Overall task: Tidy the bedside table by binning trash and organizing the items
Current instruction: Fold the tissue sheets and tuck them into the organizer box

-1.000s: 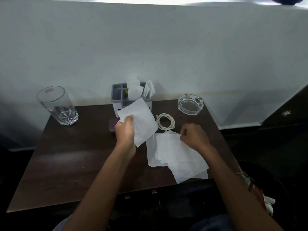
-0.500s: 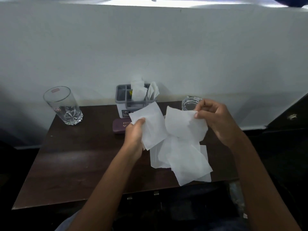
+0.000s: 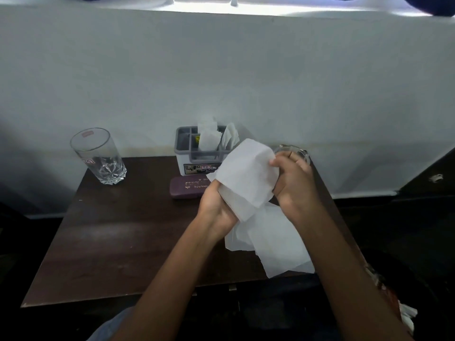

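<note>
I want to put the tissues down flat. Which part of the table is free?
The widest bare patch of the table lies in front of the drinking glass and left of the left hand. The right half is crowded: loose tissues, purple case, grey organizer, glass ashtray.

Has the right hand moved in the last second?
Yes. The right hand rose off the tissues lying on the table and swung left toward the grey organizer, meeting the left hand.

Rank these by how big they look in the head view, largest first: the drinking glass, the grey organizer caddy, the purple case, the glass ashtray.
1. Grey organizer caddy
2. Drinking glass, nearly alike the caddy
3. Purple case, partly hidden by a hand
4. Glass ashtray, mostly hidden, so unsure
</note>
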The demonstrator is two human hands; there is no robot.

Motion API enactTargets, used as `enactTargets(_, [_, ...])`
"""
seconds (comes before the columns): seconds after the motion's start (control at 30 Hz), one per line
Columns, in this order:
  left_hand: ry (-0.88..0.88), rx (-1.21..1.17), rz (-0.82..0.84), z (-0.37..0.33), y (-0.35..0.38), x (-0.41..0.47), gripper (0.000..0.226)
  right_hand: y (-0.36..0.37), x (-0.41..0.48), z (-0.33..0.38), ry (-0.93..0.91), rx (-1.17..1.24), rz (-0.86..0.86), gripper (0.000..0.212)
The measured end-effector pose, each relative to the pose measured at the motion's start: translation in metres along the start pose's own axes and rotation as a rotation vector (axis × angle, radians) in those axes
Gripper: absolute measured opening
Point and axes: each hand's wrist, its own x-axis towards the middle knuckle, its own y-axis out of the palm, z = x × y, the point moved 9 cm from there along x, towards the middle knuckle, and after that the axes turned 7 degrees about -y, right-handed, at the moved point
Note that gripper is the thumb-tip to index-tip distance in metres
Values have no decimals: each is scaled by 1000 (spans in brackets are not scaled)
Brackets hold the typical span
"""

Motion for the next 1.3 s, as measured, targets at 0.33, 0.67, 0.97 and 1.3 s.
enactTargets(0.33, [80, -93, 50, -6, 0, 4, 69, -10, -1, -41, 90, -61, -149, 29])
enactTargets(0.67, [134, 29, -135, -13, -15, 3, 37, -15, 5, -25, -10, -265, -88, 22])
enactTargets(0.97, [339, 27, -282, -69, -45, -11, 28, -3, 15, -50, -291, -1192, 291, 18])
enactTargets(1.3, [260, 16, -219, -66, -44, -10, 38, 28, -9, -81, -617, -1569, 373, 13])
